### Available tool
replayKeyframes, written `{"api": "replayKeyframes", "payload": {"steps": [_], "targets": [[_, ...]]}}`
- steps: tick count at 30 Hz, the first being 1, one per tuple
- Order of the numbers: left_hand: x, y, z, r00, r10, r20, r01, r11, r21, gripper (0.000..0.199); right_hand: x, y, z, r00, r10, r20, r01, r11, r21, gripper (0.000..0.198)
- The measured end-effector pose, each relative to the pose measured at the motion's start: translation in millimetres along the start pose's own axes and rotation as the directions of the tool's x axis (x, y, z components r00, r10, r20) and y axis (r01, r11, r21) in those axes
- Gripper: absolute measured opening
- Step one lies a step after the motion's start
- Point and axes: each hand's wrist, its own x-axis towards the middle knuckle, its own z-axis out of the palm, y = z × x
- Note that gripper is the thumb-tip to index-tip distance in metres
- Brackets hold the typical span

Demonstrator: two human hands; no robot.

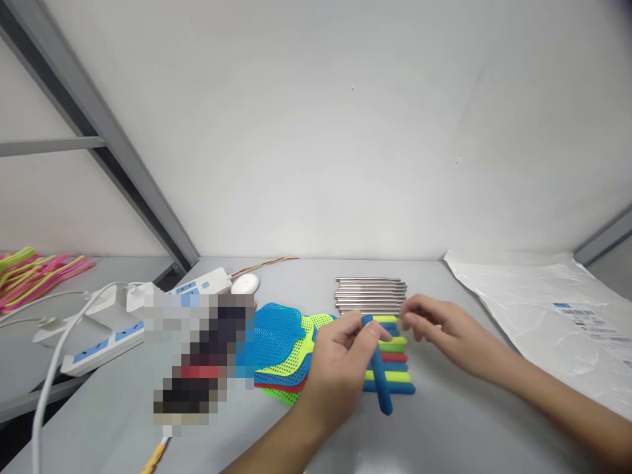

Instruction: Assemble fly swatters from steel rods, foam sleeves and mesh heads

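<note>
My left hand (343,359) grips a blue tube-shaped handle (381,385) between thumb and fingers, its lower end pointing toward me. Beneath and beside it lies a row of similar handles (395,377) in blue, yellow-green, red and green. My right hand (434,322) hovers at the right ends of several thin metal rods (370,288), fingers curved and slightly apart, with nothing visible in them. Left of my left hand is a stack of perforated fly swatter heads (277,336) in blue, yellow-green, red and green, partly covered by the hand.
White power strips (106,345) with plugs and cables stand at the left, near a round white object (245,284) and a pixelated area. Pink and yellow strands (39,276) lie at the far left. A white plastic bag (538,303) covers the right side. A wall rises behind.
</note>
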Motion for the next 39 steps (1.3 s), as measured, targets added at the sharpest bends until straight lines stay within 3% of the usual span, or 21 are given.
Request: {"api": "replayKeyframes", "payload": {"steps": [4, 9, 18, 27, 33, 35, 39], "targets": [[-2, 4, 0, 0.999, -0.016, 0.046, 0.019, 0.997, -0.068, 0.030, 33, 22, -21, 0.995, 0.074, -0.070, -0.087, 0.973, -0.214, 0.033], [-4, 0, 6, 0.994, -0.007, 0.105, 0.008, 1.000, -0.008, 0.028, 83, 46, -25, 0.994, 0.040, -0.105, -0.074, 0.938, -0.339, 0.032], [-2, -8, 3, 0.992, 0.014, 0.124, -0.016, 1.000, 0.017, 0.037, 142, 48, -7, 0.986, -0.066, 0.152, 0.116, 0.929, -0.352, 0.027], [-2, -15, 5, 0.991, -0.039, 0.129, 0.046, 0.998, -0.051, 0.034, 152, 51, -9, 0.974, -0.075, 0.212, 0.153, 0.913, -0.379, 0.022], [-3, -7, 3, 0.981, -0.081, 0.176, 0.106, 0.985, -0.134, 0.036, 135, 57, -19, 0.997, -0.031, 0.066, 0.054, 0.919, -0.392, 0.025], [-2, -9, 3, 0.974, -0.090, 0.210, 0.130, 0.973, -0.188, 0.039, 120, 53, -28, 0.998, -0.037, -0.052, 0.015, 0.928, -0.371, 0.028], [-2, -15, 4, 0.944, -0.092, 0.316, 0.183, 0.944, -0.274, 0.045, 74, 41, -48, 0.943, -0.029, -0.331, -0.034, 0.983, -0.181, 0.035]]}}
